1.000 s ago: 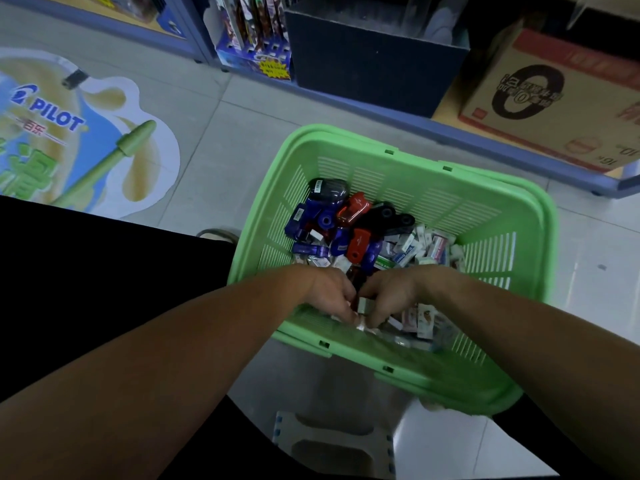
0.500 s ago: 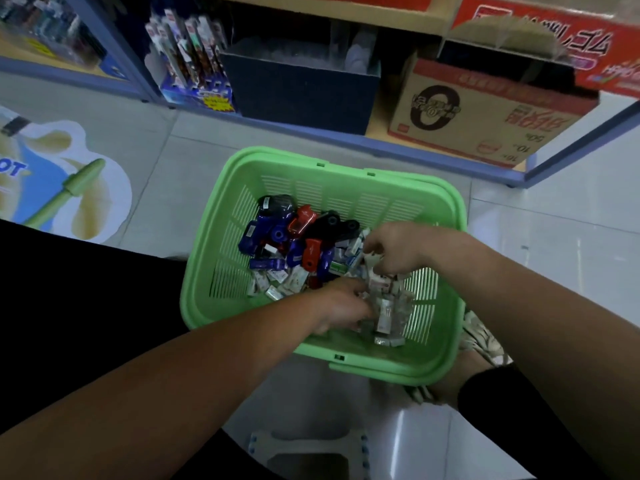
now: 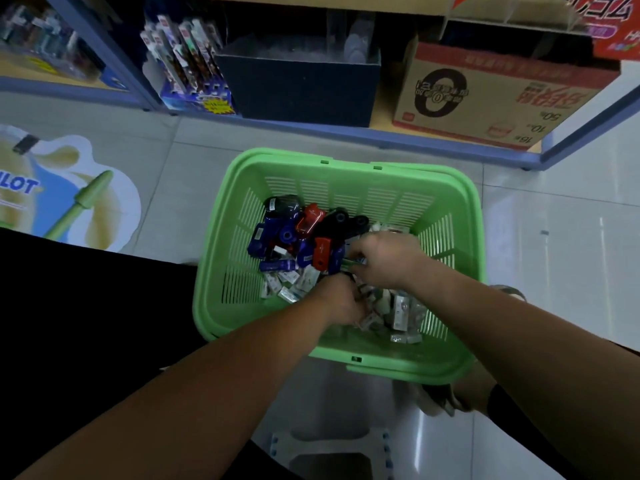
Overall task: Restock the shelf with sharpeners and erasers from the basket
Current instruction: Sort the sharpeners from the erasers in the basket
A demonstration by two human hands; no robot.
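While left hand (image 3: pixel 341 303) and right hand (image 3: pixel 384 261) curl into the basket (image 3: pixel 346 166), erasers (image 3: pixel 400 308) lie under both, sharpeners (image 3: pixel 284 235) just left of the right; whether either grips anything cannot be told.

The basket (image 3: pixel 346 192) is bright green, its walls striped with narrow slots. At its far-left corner the sharpeners (image 3: pixel 294 237) are dark blue, red and black; along its near-right side the erasers (image 3: pixel 398 306) are white and silvery. The floor (image 3: pixel 554 254) is pale grey tile, with a blue, cream and green sticker (image 3: pixel 69 202). The shelf (image 3: pixel 415 140) is edged in blue. On it stand a navy bin (image 3: pixel 301 88) and a brown box (image 3: pixel 485 98) with a black ring and red print.
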